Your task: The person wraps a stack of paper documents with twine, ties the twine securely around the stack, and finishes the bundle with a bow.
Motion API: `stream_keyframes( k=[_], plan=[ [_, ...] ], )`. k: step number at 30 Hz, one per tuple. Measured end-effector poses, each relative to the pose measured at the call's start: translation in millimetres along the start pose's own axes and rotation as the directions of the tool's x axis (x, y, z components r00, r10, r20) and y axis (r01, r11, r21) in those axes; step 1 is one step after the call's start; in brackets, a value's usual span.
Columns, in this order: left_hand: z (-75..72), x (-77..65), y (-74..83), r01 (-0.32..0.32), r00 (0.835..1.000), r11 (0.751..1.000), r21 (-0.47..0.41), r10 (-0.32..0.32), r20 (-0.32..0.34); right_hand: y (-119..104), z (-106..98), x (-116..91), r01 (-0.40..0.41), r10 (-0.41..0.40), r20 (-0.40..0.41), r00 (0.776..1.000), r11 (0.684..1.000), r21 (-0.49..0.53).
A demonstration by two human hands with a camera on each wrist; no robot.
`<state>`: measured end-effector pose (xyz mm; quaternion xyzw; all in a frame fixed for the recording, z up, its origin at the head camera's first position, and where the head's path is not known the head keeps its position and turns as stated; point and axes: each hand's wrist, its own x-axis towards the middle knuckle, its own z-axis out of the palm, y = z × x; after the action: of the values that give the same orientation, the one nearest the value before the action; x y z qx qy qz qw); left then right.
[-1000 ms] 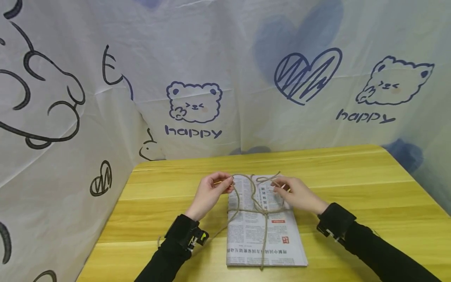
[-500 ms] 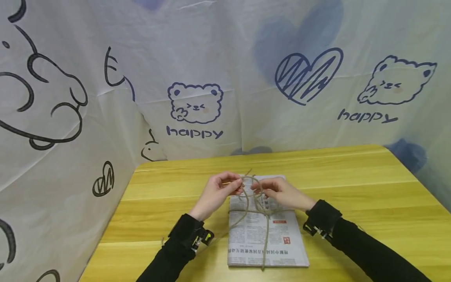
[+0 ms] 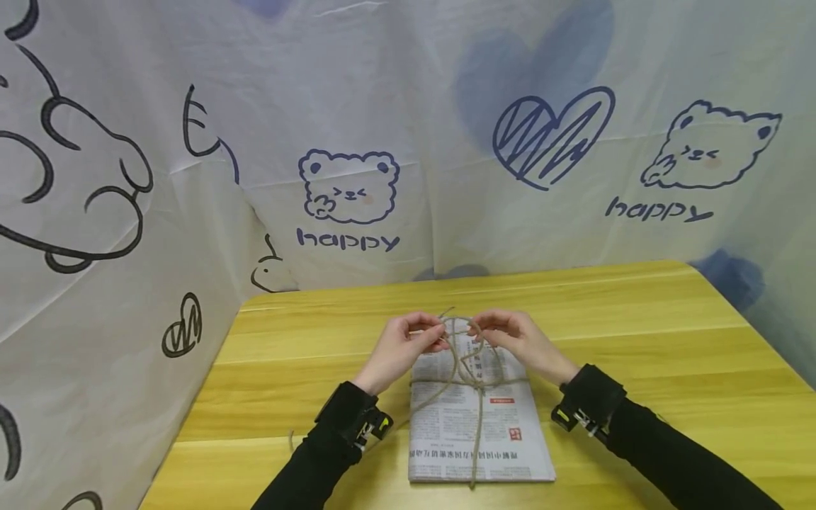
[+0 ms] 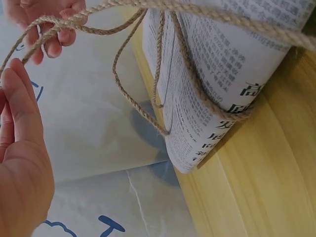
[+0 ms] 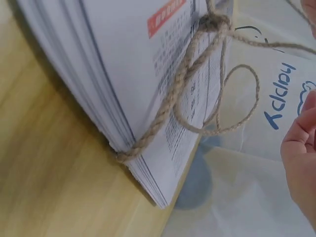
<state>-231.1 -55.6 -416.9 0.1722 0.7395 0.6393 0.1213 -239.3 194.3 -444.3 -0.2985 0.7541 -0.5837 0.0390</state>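
Note:
A stack of folded newspapers (image 3: 440, 453) lies on the table, bound crosswise with brown twine (image 3: 477, 432) that meets in a knot (image 3: 478, 384) on top. Over the far end of the stack, my left hand (image 3: 401, 350) pinches a length of twine between thumb and fingers. Opposite it, my right hand (image 3: 519, 343) pinches a loop of the same twine. In the left wrist view, strands of twine (image 4: 118, 89) rise from the stack to both hands. A loose loop (image 5: 257, 84) hangs beyond the knot in the right wrist view.
The yellow wood-grain table (image 3: 287, 361) extends around the stack. A long tail of twine runs left under my left wrist. A pale cloth (image 3: 433, 142) with drawn bears and hearts hangs behind and along the left side.
My right hand has come left from the stack's right edge toward my left hand, and then slightly right again. The left hand has shifted a little right. A twine loop now spans between them.

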Motion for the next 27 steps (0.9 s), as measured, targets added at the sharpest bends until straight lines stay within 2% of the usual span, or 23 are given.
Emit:
stream_keyframes(
  k=[4, 10, 12, 13, 14, 15, 16, 17, 19, 20, 21, 22, 23, 24, 25, 27],
  plan=[
    [0.0, 0.6, -0.3, 0.009, 1.000, 1.000, 0.006, -0.009, -0.017, -2.9, 4.9, 0.1, 0.014, -0.014, -0.003, 1.000, 1.000, -0.011],
    [-1.0, 3.8, -5.4, -0.018, 1.000, 0.998, 0.053, 0.017, 0.017, -7.5, 6.4, 2.1, -0.034, 0.031, -0.092, 0.995, 0.999, -0.038],
    [-3.2, 5.0, -7.8, -0.037, 0.999, 0.991, 0.127, 0.035, 0.017, -7.3, 4.3, 1.5, -0.006, 0.002, -0.109, 0.994, 0.999, -0.036],
    [-4.3, 6.3, -9.2, -0.053, 0.999, 0.978, 0.204, 0.051, 0.016, -6.9, 2.5, 0.6, 0.011, -0.014, -0.112, 0.994, 0.999, -0.032],
    [-5.5, 8.4, -11.0, -0.074, 0.997, 0.951, 0.300, 0.072, 0.018, -6.3, 0.6, -0.4, 0.028, -0.031, -0.114, 0.993, 0.999, -0.027],
    [-6.7, 11.0, -13.7, -0.087, 0.996, 0.907, 0.413, 0.085, 0.022, -5.6, -1.1, -1.5, 0.042, -0.044, -0.114, 0.992, 0.999, -0.020],
    [-7.4, 13.9, -16.5, -0.097, 0.995, 0.839, 0.536, 0.097, 0.028, -4.6, -2.9, -2.7, 0.054, -0.055, -0.113, 0.992, 0.998, -0.011],
    [-7.5, 17.7, -19.8, -0.108, 0.993, 0.752, 0.650, 0.109, 0.039, -3.7, -4.3, -3.6, 0.062, -0.062, -0.112, 0.992, 0.998, -0.004],
    [-6.6, 25.6, -27.3, -0.128, 0.991, 0.569, 0.812, 0.113, 0.078, -2.7, -6.4, -5.1, 0.064, -0.062, -0.110, 0.992, 0.998, 0.011],
    [-5.8, 28.9, -31.3, -0.140, 0.989, 0.495, 0.858, 0.106, 0.100, -2.1, -7.2, -5.6, 0.064, -0.061, -0.112, 0.992, 0.998, 0.018],
    [-4.7, 31.5, -35.1, -0.147, 0.989, 0.440, 0.886, 0.094, 0.118, -1.3, -7.7, -6.1, 0.060, -0.058, -0.114, 0.992, 0.998, 0.019],
    [-3.6, 33.6, -38.2, -0.159, 0.987, 0.396, 0.904, 0.093, 0.133, -0.8, -8.2, -6.5, 0.056, -0.053, -0.117, 0.992, 0.998, 0.020],
    [-2.7, 35.3, -41.0, -0.172, 0.984, 0.365, 0.915, 0.099, 0.145, -0.4, -8.7, -6.9, 0.049, -0.047, -0.119, 0.992, 0.999, 0.018],
    [-2.3, 35.7, -42.7, -0.183, 0.982, 0.346, 0.920, 0.104, 0.157, -0.1, -9.3, -7.4, 0.042, -0.039, -0.123, 0.992, 0.999, 0.016],
    [-2.3, 35.7, -43.2, -0.192, 0.980, 0.329, 0.925, 0.112, 0.164, 0.4, -9.9, -7.7, 0.035, -0.033, -0.126, 0.991, 0.999, 0.013],
    [-4.8, 35.3, -41.2, -0.193, 0.979, 0.337, 0.921, 0.129, 0.158, 1.2, -11.6, -8.3, 0.011, -0.010, -0.135, 0.991, 1.000, 0.007]
  ],
)
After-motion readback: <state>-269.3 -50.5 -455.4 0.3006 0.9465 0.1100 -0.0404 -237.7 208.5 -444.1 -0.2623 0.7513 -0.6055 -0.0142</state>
